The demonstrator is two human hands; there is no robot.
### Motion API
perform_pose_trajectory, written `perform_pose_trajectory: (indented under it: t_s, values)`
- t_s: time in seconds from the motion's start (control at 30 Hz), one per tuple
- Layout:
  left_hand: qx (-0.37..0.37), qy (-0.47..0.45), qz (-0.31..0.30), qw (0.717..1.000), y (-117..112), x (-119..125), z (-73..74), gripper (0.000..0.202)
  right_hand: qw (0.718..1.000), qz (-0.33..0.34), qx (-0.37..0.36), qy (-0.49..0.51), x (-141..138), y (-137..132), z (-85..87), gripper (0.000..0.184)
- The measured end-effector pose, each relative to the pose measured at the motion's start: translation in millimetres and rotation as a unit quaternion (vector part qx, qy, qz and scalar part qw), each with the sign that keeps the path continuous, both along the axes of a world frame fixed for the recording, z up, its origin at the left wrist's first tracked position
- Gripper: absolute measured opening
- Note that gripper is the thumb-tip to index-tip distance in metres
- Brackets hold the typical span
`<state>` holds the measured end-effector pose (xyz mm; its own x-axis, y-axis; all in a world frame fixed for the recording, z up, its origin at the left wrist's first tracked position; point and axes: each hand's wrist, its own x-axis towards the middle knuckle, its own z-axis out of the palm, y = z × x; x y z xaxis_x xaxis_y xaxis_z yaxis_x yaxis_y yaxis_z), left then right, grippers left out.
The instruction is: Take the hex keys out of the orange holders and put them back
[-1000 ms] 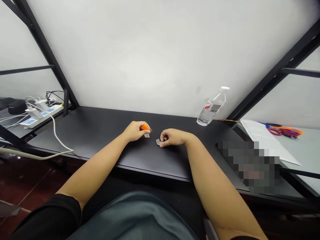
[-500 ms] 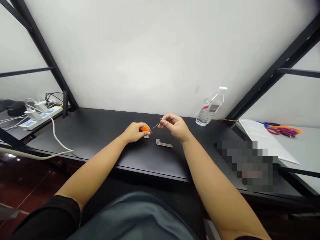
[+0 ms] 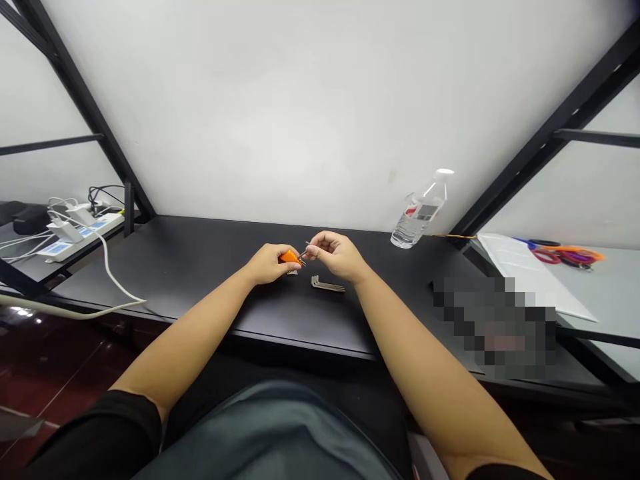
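Note:
My left hand (image 3: 267, 262) rests on the black desk (image 3: 200, 267), its fingers closed round a small orange holder (image 3: 289, 256). My right hand (image 3: 334, 255) is lifted just right of it and pinches a thin metal hex key (image 3: 303, 253), whose tip meets the orange holder. Several more grey L-shaped hex keys (image 3: 327, 286) lie flat on the desk just below my right hand. A small grey piece lies under the orange holder, too small to name.
A clear water bottle (image 3: 419, 214) stands at the back right by the wall. A white power strip (image 3: 75, 230) with plugs and a white cable (image 3: 113, 280) lies at the left. Papers (image 3: 530, 273) and scissors (image 3: 555, 253) lie on the right-hand table. Black frame posts flank the desk.
My right hand picked one hex key from the pile on the desk, lifted it and brought it left to the orange holder. My left hand stayed in place.

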<state>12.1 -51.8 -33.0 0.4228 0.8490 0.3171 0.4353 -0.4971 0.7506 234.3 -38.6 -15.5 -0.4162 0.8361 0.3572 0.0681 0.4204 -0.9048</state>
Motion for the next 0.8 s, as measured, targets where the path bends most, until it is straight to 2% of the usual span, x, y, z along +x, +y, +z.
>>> perform_pose_trajectory:
  t_s: [0.17,0.3,0.4,0.6,0.67,0.8]
  values:
    - [-0.02,-0.007,-0.025,0.999,2,-2,0.5,0.028,0.995,0.032,0.057,-0.072,1,-2,-2.9,0.029]
    - [-0.046,-0.021,-0.078,0.996,4,-3,-0.2,0.028,0.984,0.047,0.142,-0.098,4,-3,-0.2,0.034]
    - [-0.075,-0.048,-0.112,0.99,3,-4,-0.5,0.03,0.97,0.056,0.206,-0.118,6,-3,3.2,0.028]
    - [-0.118,-0.082,-0.164,0.976,0,-4,0.0,0.03,0.955,0.051,0.238,-0.169,11,-2,6.5,0.024]
    - [-0.103,-0.068,-0.149,0.981,1,-3,0.1,0.029,0.951,0.039,0.247,-0.181,11,-1,5.8,0.022]
    - [-0.043,-0.021,-0.051,0.998,3,-2,-0.2,0.028,0.947,0.003,0.245,-0.206,9,1,2.3,0.023]
